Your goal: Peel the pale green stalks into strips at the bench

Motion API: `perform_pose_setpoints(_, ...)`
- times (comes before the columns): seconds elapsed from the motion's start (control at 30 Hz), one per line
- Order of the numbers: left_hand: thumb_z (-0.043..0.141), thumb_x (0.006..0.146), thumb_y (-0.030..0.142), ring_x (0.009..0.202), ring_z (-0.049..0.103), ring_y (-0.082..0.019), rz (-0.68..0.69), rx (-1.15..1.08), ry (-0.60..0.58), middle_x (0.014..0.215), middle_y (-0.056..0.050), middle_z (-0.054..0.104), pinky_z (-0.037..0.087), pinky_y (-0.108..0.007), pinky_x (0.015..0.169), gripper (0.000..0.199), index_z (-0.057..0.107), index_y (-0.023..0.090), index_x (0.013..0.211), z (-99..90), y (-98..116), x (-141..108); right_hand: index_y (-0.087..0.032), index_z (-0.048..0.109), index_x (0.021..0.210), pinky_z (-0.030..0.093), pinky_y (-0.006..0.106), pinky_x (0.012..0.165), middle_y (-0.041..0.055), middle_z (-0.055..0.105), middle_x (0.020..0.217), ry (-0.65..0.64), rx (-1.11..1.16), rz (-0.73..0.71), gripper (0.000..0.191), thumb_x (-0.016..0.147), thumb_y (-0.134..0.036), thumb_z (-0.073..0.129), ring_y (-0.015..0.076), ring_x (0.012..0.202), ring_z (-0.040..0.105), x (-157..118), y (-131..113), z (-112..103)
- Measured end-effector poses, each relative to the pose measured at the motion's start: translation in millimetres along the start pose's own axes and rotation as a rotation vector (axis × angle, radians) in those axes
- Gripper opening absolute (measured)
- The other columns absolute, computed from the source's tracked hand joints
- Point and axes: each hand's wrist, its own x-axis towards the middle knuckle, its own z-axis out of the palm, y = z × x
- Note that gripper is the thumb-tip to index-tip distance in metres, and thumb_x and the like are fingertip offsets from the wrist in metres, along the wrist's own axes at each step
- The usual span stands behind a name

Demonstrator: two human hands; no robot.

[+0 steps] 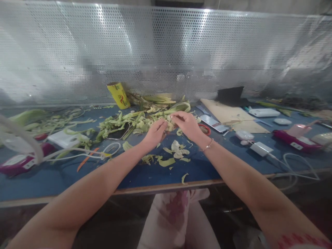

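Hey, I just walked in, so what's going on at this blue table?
A person has the left hand and right hand close together, fingers bent, at a heap of pale green plant pieces. Any piece between the fingertips is too small to make out. Loose scraps lie on the blue table, nearer the person. A yellow container is at the back, and a white charger lies off to the right.

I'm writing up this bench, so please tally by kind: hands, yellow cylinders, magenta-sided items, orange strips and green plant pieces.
Hands: 2 (left hand, right hand)
Yellow cylinder: 1
Magenta-sided items: 2
Orange strip: 1
Green plant pieces: 2 or more, too overlapped to count
Total, without plant pieces: 6
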Motion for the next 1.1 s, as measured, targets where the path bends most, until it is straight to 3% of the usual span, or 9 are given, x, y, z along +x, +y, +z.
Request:
perform_pose_setpoints(0.1, 0.048, 0.083, 0.044, 0.028, 0.028, -0.003, -0.092, -0.038, -0.127, 0.046, 0.007, 0.042, 0.021, -0.019, 0.032, 0.032, 0.035, 0.020, 0.066, -0.9, 0.6, 0.3, -0.019, 0.065, 0.089, 0.048, 0.028, 0.066, 0.0036, 0.065, 0.081, -0.043, -0.064, -0.087, 0.021, 0.082, -0.029, 0.048, 0.0141, 0.069, 0.058, 0.3, 1.4, 0.3)
perform_pose_setpoints(0.23, 0.048, 0.082, 0.042, 0.028, 0.028, -0.003, -0.115, -0.057, -0.121, 0.047, 0.006, 0.043, 0.020, -0.019, 0.031, 0.029, 0.037, 0.020, 0.067, -1.2, -0.2, 1.6, -0.020, 0.064, 0.092, 0.047, 0.030, 0.075, 0.0057, 0.064, 0.094, -0.059, -0.130, -0.232, 0.021, 0.085, -0.025, 0.045, 0.0164, 0.085, 0.058, -0.9, 1.1, 1.8)
perform_pose_setpoints(0.4, 0.050, 0.081, 0.041, 0.028, 0.029, -0.003, -0.150, -0.109, -0.127, 0.047, 0.007, 0.043, 0.020, -0.018, 0.031, 0.027, 0.037, 0.020, 0.068, -1.3, -1.4, 1.8, -0.021, 0.063, 0.096, 0.049, 0.030, 0.073, 0.0074, 0.057, 0.093, -0.037, -0.203, -0.360, 0.021, 0.088, -0.027, 0.045, 0.0169, 0.088, 0.055, -2.6, 3.4, 0.0)
perform_pose_setpoints(0.57, 0.047, 0.082, 0.038, 0.030, 0.031, -0.003, -0.227, -0.163, -0.152, 0.052, 0.005, 0.050, 0.019, -0.017, 0.032, 0.020, 0.040, 0.021, 0.075, -2.1, 2.3, 0.1, -0.023, 0.064, 0.095, 0.046, 0.037, 0.086, 0.0087, 0.054, 0.101, -0.024, -0.340, -0.533, 0.022, 0.090, -0.028, 0.043, 0.0189, 0.096, 0.052, -2.0, 8.5, -2.8)
perform_pose_setpoints(0.7, 0.045, 0.082, 0.031, 0.028, 0.025, -0.002, -0.263, -0.223, -0.148, 0.053, 0.005, 0.052, 0.018, -0.017, 0.032, 0.016, 0.038, 0.020, 0.072, -1.8, 8.1, -1.1, -0.023, 0.066, 0.093, 0.044, 0.039, 0.090, 0.0091, 0.054, 0.108, -0.024, -0.380, -0.562, 0.023, 0.090, -0.029, 0.044, 0.0204, 0.105, 0.051, -1.8, 7.0, -4.0)
perform_pose_setpoints(0.87, 0.042, 0.082, 0.025, 0.028, 0.026, -0.003, -0.327, -0.288, -0.174, 0.053, 0.003, 0.052, 0.019, -0.018, 0.032, 0.013, 0.038, 0.020, 0.072, -1.6, 14.0, -2.6, -0.023, 0.066, 0.094, 0.046, 0.039, 0.089, 0.0060, 0.064, 0.098, -0.127, -0.327, -0.604, 0.022, 0.090, -0.023, 0.044, 0.0185, 0.097, 0.057, -0.5, 7.3, -6.8)
perform_pose_setpoints(1.1, 0.044, 0.083, 0.034, 0.028, 0.026, -0.002, -0.334, -0.365, -0.166, 0.056, 0.002, 0.054, 0.020, -0.018, 0.032, 0.019, 0.042, 0.018, 0.072, -3.9, 10.5, -1.7, -0.021, 0.066, 0.099, 0.051, 0.036, 0.085, 0.0067, 0.067, 0.102, -0.230, -0.245, -0.639, 0.025, 0.088, -0.019, 0.044, 0.0179, 0.098, 0.061, 0.2, 10.9, -10.0)
